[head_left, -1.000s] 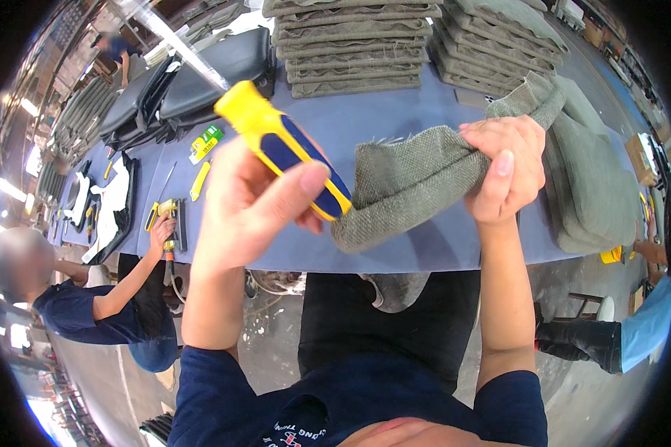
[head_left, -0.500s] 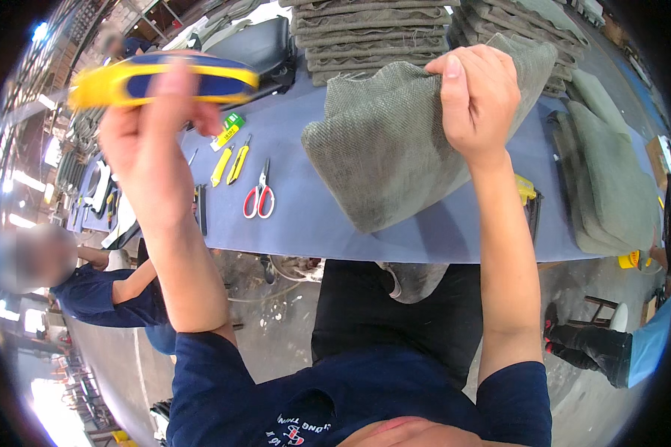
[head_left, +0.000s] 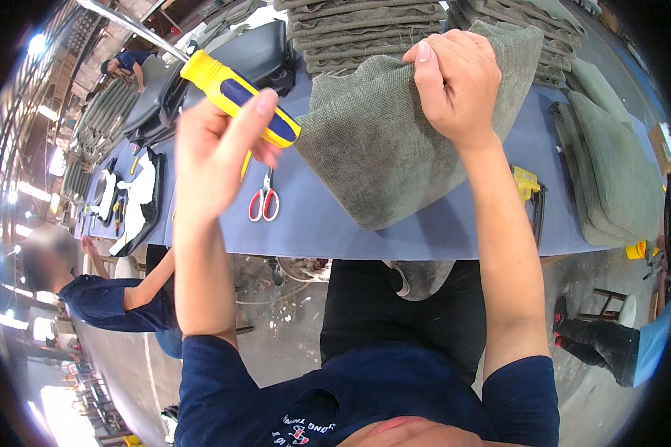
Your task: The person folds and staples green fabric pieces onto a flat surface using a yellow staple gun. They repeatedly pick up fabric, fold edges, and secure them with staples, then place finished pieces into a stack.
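My left hand [head_left: 205, 160] is closed around the yellow and blue handle of a screwdriver [head_left: 215, 78]. Its metal shaft slants up and left, out of the picture at the top. The butt of the handle appears beside the left edge of a grey-green woven fabric piece [head_left: 388, 153]; whether they touch I cannot tell. My right hand [head_left: 458, 89] grips the fabric's upper edge, thumb in front and fingers curled over, and holds it up at a slant over the table. Red-handled scissors [head_left: 264, 203] lie below my left hand.
The blue-grey tabletop [head_left: 313, 231] carries a tall fabric stack [head_left: 365, 33] at the back and folded grey-green pieces [head_left: 611, 171] at right. A yellow and black tool [head_left: 528, 186] lies by my right forearm. Black padded parts [head_left: 250, 63] sit at back left. A person [head_left: 119, 302] works at left.
My left hand has moved right toward the fabric, and the screwdriver has tilted so its shaft points up-left. My right hand and the fabric have shifted slightly left.
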`<action>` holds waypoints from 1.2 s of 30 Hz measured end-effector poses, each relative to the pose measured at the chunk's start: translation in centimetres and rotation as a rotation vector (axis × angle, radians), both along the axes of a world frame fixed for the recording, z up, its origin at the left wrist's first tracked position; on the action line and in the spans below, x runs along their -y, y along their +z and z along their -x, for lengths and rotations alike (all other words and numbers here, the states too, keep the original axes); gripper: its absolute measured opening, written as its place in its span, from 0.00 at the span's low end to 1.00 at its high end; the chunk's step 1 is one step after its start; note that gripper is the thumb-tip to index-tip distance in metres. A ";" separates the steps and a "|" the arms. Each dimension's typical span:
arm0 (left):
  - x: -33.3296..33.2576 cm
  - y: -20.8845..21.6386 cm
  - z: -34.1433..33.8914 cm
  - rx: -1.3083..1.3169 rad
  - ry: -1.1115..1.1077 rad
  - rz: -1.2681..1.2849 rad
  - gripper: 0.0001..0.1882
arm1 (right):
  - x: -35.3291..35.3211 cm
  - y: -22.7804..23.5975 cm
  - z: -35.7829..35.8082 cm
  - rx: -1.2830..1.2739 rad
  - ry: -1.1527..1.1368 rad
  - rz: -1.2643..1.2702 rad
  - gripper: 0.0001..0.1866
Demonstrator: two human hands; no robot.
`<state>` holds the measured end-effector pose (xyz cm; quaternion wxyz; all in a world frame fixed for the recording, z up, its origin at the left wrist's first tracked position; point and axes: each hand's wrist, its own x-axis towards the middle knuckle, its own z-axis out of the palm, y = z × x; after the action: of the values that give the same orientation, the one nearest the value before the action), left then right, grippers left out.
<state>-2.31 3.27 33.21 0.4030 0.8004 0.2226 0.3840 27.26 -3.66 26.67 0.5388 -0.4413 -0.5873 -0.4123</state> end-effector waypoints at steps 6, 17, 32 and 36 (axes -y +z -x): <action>-4.5 4.7 -0.4 0.107 0.282 -0.307 0.23 | 0.0 0.6 0.4 0.017 -0.027 0.108 0.11; -4.4 1.4 -2.3 -0.329 0.079 -0.051 0.25 | -3.8 0.6 0.8 -0.019 0.016 0.082 0.17; -7.1 2.1 -0.7 -0.075 0.135 0.064 0.23 | -5.0 -0.3 0.8 -0.052 -0.002 0.039 0.18; -7.1 2.1 -1.1 -0.197 0.194 -0.044 0.26 | -5.0 -0.1 0.4 -0.040 0.000 0.002 0.18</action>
<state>-1.17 10.37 35.36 0.3224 0.8175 0.3292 0.3456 26.89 1.34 26.59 0.5499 -0.4500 -0.5767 -0.4031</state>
